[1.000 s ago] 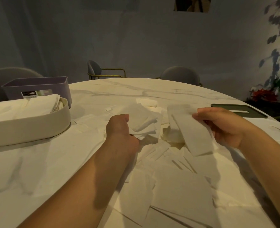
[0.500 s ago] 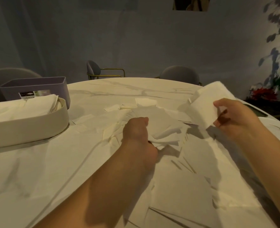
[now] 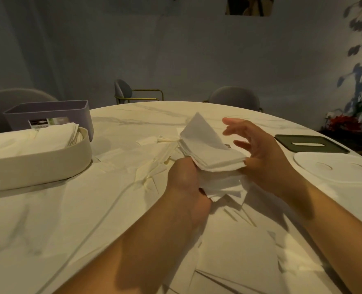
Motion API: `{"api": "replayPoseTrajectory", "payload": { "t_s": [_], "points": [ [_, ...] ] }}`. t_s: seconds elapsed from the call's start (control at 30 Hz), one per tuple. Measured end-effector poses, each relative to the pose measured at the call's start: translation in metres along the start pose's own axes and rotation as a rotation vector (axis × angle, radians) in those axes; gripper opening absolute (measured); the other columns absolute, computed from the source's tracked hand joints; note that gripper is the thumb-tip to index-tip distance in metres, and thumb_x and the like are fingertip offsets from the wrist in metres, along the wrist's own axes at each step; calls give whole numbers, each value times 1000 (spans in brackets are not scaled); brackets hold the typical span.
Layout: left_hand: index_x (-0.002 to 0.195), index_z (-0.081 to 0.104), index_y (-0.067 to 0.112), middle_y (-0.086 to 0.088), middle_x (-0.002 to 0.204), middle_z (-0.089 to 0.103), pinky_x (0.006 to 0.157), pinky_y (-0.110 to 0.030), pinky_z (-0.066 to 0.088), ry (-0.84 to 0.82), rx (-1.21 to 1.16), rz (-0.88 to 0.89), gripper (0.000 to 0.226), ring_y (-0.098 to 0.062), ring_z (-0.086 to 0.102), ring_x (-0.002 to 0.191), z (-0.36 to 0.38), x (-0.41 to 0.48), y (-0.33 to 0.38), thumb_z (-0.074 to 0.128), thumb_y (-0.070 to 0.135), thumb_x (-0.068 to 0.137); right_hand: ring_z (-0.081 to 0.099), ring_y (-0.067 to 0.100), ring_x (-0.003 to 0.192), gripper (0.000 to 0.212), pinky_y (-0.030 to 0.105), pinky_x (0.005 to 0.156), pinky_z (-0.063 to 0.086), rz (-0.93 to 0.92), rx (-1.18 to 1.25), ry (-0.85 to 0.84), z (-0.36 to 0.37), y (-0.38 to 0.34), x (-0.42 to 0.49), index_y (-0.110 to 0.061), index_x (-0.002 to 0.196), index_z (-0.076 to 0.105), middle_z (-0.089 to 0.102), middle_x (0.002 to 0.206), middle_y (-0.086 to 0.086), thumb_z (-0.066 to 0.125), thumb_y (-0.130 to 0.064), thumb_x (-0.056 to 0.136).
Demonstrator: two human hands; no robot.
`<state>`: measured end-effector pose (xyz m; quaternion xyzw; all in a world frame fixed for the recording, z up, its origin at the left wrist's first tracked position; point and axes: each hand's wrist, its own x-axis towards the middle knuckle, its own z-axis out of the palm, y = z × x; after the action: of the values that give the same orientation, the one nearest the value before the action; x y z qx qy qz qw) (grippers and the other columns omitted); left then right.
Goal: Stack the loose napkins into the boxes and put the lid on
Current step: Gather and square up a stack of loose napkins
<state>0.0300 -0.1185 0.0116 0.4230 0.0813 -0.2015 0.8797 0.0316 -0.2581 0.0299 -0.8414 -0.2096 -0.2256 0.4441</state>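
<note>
Napkins litter round marble table; grey chairs behind

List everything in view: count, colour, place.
table: 1, white marble, round, fills foreground
cream box: 1, cream, left, napkins inside
purple box: 1, purple, behind cream box
boxed napkins: pile, white, in cream box
loose napkins: many, white, scattered across table
napkin stack: 1, white, held above table centre
dark green lid: 1, slotted, far right
white lid: 1, right, nearer than green lid
chairs: 3, grey, behind table
plant: 1, red flowers, far right
left hand: grips stack's near-left end
right hand: fingers spread, touching stack's right edge
</note>
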Motion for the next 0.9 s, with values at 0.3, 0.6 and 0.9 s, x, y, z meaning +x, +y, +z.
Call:
{"api": "replayPoseTrajectory", "payload": {
  "t_s": [0.3, 0.6, 0.9],
  "points": [
    [112, 68, 11, -15, 109, 70, 86, -46, 49, 10, -61, 109, 38, -36, 63, 101, 5, -8, 0, 36, 21, 93, 48, 7, 119, 61, 10, 92, 42, -110, -97, -39, -1, 10, 2, -44, 117, 43, 47, 136, -8, 73, -30, 67],
    [93, 60, 14, -11, 90, 65, 64, -39, 50, 124, -218, 123, 13, -31, 60, 71, 2, -18, 24, 55, 26, 92, 54, 7, 110, 35, 29, 94, 47, 136, -45, 66, -26, 16, 8, -35, 108, 57, 55, 121, -14, 56, -49, 76],
    [84, 52, 8, -11, 87, 59, 63, -35, 49, 314, -215, 219, 11, -29, 59, 70, -22, -2, 42, 47, 7, 94, 53, 15, 105, 46, 30, 92, 46, 430, -414, -285, -15, 49, 5, -26, 123, 56, 57, 123, -5, 74, -26, 81]
  ]
}}
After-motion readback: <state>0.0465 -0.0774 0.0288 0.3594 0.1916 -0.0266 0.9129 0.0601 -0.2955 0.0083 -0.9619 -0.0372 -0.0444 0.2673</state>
